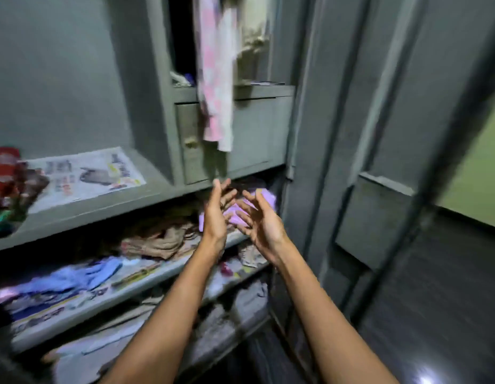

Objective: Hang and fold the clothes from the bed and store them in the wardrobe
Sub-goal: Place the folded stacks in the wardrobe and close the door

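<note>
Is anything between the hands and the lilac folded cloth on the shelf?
Nothing, in the head view: left hand and right hand are open, empty, right before the lilac cloth.

Newspaper sheet [83,176] spread flat at the left middle of the frame, printed side up, pictures and blurry headlines on it. More newsprint [60,309] down in the lower left, can't read it. Far right edge is a pale green wall [479,173], and the lower right is dark floor [434,314] with a bright glare spot [424,379].
</note>
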The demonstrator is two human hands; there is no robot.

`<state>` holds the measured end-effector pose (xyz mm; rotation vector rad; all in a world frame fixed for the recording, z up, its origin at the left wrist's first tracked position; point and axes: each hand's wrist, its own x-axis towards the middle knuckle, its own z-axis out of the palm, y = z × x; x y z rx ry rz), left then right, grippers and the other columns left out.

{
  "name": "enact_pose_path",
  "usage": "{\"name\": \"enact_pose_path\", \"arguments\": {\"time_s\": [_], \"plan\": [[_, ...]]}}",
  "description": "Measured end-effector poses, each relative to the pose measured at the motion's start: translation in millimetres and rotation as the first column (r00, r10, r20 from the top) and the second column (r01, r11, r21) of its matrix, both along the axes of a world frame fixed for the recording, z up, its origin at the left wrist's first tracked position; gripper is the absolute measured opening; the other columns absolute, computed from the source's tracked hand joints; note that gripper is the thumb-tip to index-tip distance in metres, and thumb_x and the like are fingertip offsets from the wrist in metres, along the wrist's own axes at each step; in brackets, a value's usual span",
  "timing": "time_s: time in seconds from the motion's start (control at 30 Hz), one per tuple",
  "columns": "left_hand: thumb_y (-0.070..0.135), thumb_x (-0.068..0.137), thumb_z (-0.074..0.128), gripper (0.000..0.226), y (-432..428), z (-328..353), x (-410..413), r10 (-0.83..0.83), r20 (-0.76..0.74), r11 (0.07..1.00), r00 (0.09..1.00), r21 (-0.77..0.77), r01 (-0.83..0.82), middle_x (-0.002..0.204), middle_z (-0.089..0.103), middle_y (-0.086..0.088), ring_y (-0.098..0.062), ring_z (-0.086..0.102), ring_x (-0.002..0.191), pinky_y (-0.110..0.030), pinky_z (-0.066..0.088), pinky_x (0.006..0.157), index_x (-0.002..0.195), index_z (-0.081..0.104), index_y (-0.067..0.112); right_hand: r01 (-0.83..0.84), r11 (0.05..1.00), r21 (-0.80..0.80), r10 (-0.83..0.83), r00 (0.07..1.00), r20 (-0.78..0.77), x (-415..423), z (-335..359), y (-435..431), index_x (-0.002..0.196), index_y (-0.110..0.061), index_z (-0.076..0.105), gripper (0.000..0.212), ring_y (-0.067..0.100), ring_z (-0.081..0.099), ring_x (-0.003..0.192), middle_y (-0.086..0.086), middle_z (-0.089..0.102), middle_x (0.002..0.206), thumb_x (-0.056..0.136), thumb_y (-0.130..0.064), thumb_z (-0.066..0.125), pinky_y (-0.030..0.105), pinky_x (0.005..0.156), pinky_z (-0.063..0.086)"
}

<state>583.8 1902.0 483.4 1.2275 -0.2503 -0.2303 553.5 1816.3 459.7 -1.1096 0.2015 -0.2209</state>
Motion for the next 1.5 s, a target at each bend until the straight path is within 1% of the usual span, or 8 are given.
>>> {"name": "enact_pose_path", "arguments": {"time_s": [0.1,0.2,0.6,0.8,1.03,1.2,1.33,1.5], "plan": [[0.038,0.100,0.017,0.052,-74,-2,-63,-0.233,0.025,0.972,0.972,0.002,0.233,0.135,0.050,-0.017,-0.014,0.055,0.100,-0.021,0.038,0.077,0.135,0.044,0.010,0.256,0.967,0.000,-0.256,0.966,-0.020,-87,-3,-64,0.139,-0.017,0.042,0.049,0.011,0.049,0.110,0.003,0.049,0.138,0.099,-0.043,0.029,0.023,0.077,0.038],[0.041,0.100,0.015,0.053,-142,-8,-137,-0.442,0.017,0.897,0.897,0.008,0.441,0.135,0.051,-0.015,-0.019,0.052,0.112,-0.030,0.033,0.091,0.135,0.044,0.013,0.483,0.875,-0.026,-0.483,0.874,-0.042,-187,-8,-121,0.138,-0.021,0.042,0.049,0.016,0.045,0.120,0.003,0.045,0.142,0.098,-0.045,0.028,0.030,0.090,0.036],[0.042,0.100,0.016,0.053,-319,-53,-497,-0.953,-0.040,0.297,0.301,0.072,0.952,0.137,0.047,-0.017,-0.028,0.043,0.129,-0.042,0.029,0.107,0.135,0.044,0.014,0.972,0.236,-0.011,-0.961,0.232,-0.148,-580,-53,-250,0.135,-0.020,0.045,0.048,0.022,0.043,0.128,0.007,0.045,0.141,0.099,-0.046,0.029,0.042,0.107,0.031],[0.043,0.100,0.017,0.051,-361,-97,-637,-0.989,-0.139,0.037,0.053,0.112,0.993,0.137,0.048,-0.016,-0.027,0.043,0.128,-0.042,0.028,0.106,0.133,0.045,0.015,1.000,-0.011,0.010,-0.969,-0.008,-0.246,-721,-89,-258,0.135,-0.017,0.044,0.049,0.018,0.047,0.110,0.003,0.050,0.121,0.099,-0.046,0.028,0.039,0.098,0.031],[0.040,0.100,0.019,0.052,-387,-173,-758,-0.945,-0.278,-0.242,-0.174,0.234,0.942,0.136,0.049,-0.017,-0.027,0.043,0.128,-0.037,0.028,0.102,0.133,0.046,0.010,0.918,-0.388,0.080,-0.850,-0.323,-0.415,-841,-164,-234,0.094,-0.026,0.055,0.029,0.007,0.048,0.077,-0.005,0.054,0.092,0.098,-0.044,0.033,0.028,0.069,0.035],[0.037,0.102,0.022,0.049,-409,-240,-806,-0.900,-0.348,-0.383,-0.261,0.351,0.854,0.137,0.047,-0.016,-0.027,0.042,0.128,-0.036,0.030,0.103,0.131,0.048,0.007,0.820,-0.568,0.071,-0.700,-0.436,-0.566,-881,-232,-216,0.100,-0.021,0.059,0.030,0.010,0.049,0.073,-0.004,0.057,0.084,0.098,-0.042,0.037,0.026,0.065,0.035],[0.029,0.100,0.036,0.043,-433,-296,-826,-0.859,-0.400,-0.494,-0.319,0.491,0.717,0.132,0.052,-0.012,-0.026,0.045,0.125,-0.040,0.034,0.106,0.130,0.049,0.001,0.751,-0.659,0.033,-0.569,-0.470,-0.675,-889,-298,-219,0.123,-0.017,0.055,0.037,0.015,0.056,0.097,0.002,0.060,0.114,0.095,-0.040,0.046,0.031,0.078,0.042],[0.023,0.093,0.055,0.047,-479,-366,-840,-0.832,-0.326,-0.524,-0.449,0.726,0.445,0.122,0.051,-0.001,-0.012,0.055,0.098,-0.016,0.044,0.075,0.136,0.041,0.008,0.706,-0.704,-0.081,-0.378,-0.469,-0.798,-881,-373,-240,0.150,-0.022,0.013,0.088,0.030,0.029,0.139,0.010,0.023,0.155,0.082,-0.044,0.065,0.051,0.112,0.026]]}}
